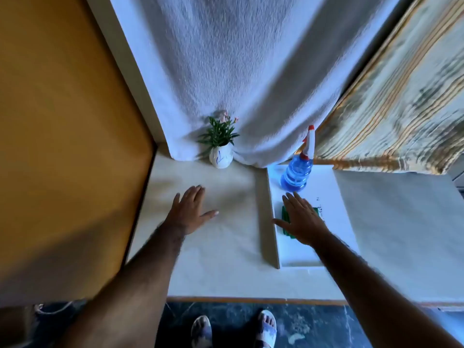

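Two bare hands reach forward over a pale table (226, 247), both palm down. The right hand (301, 217) is fully open, fingers straight and close together, thumb spread to the side. It lies flat over a green cloth (285, 212) and grips nothing. The cloth is dark green and mostly hidden under the palm; only a strip shows beside the thumb and a corner past the little finger. It is too blurred to tell its texture.

The cloth lies on a white board (296, 252) that rests on the table under the right hand. Just beyond the fingertips of that hand, on the same board, stands a blue spray bottle (296, 177) with a white and red trigger head.

The left hand (190, 209) is also open and empty, fingers straight, flat on the bare table well to the left of the board. Beyond its fingertips stands a small white vase (221, 156) holding a green leafy plant.

Behind the vase and the bottle hangs a white textured cloth (238, 71), with a striped yellow curtain (401, 109) further right. An orange panel (62, 121) fills the space left of the left hand. Below the table edge, two feet in sandals (267, 325) stand on a dark marbled floor (313, 327).
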`<state>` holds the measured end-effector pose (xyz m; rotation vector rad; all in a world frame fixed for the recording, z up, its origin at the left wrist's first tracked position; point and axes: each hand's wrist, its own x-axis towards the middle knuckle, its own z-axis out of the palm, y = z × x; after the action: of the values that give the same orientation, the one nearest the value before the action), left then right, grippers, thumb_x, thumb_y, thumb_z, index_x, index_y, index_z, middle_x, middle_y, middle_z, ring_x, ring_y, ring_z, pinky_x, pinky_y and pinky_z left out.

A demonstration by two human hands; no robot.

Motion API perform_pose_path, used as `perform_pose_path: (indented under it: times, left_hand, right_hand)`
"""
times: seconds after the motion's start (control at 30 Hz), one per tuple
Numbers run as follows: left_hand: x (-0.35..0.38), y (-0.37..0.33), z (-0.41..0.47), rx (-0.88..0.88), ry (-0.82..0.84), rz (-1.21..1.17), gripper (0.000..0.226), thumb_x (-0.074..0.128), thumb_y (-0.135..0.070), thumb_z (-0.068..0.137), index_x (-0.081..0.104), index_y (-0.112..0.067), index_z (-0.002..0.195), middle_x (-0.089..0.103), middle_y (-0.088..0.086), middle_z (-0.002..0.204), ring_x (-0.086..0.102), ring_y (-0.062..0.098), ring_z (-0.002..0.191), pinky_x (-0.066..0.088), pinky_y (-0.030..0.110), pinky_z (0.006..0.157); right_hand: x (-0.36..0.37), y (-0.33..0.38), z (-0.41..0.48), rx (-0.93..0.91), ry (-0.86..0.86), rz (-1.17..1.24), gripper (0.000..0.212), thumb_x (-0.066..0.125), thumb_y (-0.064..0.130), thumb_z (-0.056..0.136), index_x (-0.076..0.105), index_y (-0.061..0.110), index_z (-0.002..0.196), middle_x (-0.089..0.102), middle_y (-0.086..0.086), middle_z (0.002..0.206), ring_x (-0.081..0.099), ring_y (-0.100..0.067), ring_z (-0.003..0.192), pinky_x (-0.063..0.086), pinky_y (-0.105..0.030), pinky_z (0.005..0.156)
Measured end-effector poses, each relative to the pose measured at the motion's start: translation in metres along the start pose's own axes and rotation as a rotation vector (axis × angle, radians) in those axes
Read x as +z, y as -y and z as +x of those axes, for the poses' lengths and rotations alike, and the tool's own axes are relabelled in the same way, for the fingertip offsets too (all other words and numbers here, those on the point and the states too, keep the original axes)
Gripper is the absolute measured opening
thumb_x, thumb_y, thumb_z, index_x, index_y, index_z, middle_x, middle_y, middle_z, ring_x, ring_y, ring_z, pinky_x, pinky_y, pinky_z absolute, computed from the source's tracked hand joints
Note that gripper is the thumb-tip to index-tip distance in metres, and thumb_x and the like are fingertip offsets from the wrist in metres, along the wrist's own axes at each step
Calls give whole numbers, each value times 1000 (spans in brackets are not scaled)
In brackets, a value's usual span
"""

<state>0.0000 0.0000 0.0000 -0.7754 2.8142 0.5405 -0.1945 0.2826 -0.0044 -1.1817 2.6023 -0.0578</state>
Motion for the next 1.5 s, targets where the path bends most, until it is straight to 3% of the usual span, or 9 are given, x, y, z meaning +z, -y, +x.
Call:
perform_pose_path:
  times: [0.13, 0.3, 0.57, 0.83, 1.03, 1.13, 1.2, 1.3, 1.5]
  left_hand:
    - [38, 12, -4, -59, 50, 81, 90, 52, -67, 97, 24, -12, 162, 17, 5, 175, 17, 20, 161, 19, 52, 130]
    - [66, 18, -10, 28, -190, 138, 95, 41, -68, 86, 54, 6, 144, 53, 24, 154, 57, 43, 136, 46, 65, 110]
    - [95, 29, -8, 32, -292, 267, 84, 40, -64, 97, 50, 0, 149, 50, 18, 158, 51, 33, 144, 46, 65, 113]
    - [110, 36, -4, 36, -356, 233, 86, 39, -64, 96, 42, -1, 154, 43, 16, 163, 47, 33, 148, 40, 65, 118]
    - [118, 39, -2, 42, -422, 238, 86, 41, -65, 97, 39, -3, 157, 41, 13, 165, 42, 29, 151, 38, 63, 121]
    - [122, 41, -2, 51, -462, 255, 84, 46, -64, 98, 38, -4, 157, 40, 12, 166, 41, 28, 152, 39, 62, 121]
    - [123, 42, -3, 54, -472, 254, 84, 47, -64, 98, 37, -5, 158, 38, 11, 167, 39, 27, 153, 37, 61, 122]
    - [124, 42, -2, 47, -478, 244, 84, 45, -64, 98, 37, -6, 158, 38, 10, 167, 40, 27, 153, 36, 61, 122]
    - [121, 40, -3, 32, -449, 233, 84, 44, -64, 97, 37, -7, 158, 37, 10, 168, 39, 26, 154, 36, 61, 122]
  right_hand:
    - [31, -7, -7, 115, -27, 39, 92, 45, 68, 97, 21, 7, 160, 17, -8, 170, 7, -25, 158, 13, -45, 128]
    - [62, -7, -14, 119, -98, 86, 91, 42, 66, 98, 14, 8, 162, 10, -6, 171, 1, -20, 158, 8, -43, 129]
    - [51, -6, -9, 234, -217, 508, 94, 49, 64, 92, 20, 8, 161, 18, -11, 169, 13, -22, 156, 13, -41, 128]
    - [-46, -31, 71, 355, -622, 922, 96, 78, 49, 86, 27, 11, 158, 36, -10, 163, 33, -18, 148, 26, -33, 121]
    - [-67, -40, 115, 164, -613, 1075, 84, 91, 27, 74, 45, 42, 143, 65, 4, 122, 70, -4, 92, 58, -23, 86]
    - [-53, -43, 125, 234, -630, 1104, 62, 90, 29, 71, 61, 21, 126, 70, 15, 88, 62, 6, 64, 51, -7, 63]
    - [-47, -42, 127, 298, -701, 1089, 52, 87, 35, 70, 62, 24, 115, 65, 22, 72, 59, 6, 62, 49, -7, 62]
    - [-40, -37, 125, 295, -807, 1065, 47, 77, 30, 79, 59, 24, 122, 64, 14, 83, 62, 0, 72, 54, -16, 70]
    - [-47, -21, 115, 249, -880, 1172, 36, 69, 20, 79, 63, 14, 115, 67, 14, 67, 65, 2, 62, 52, -14, 62]
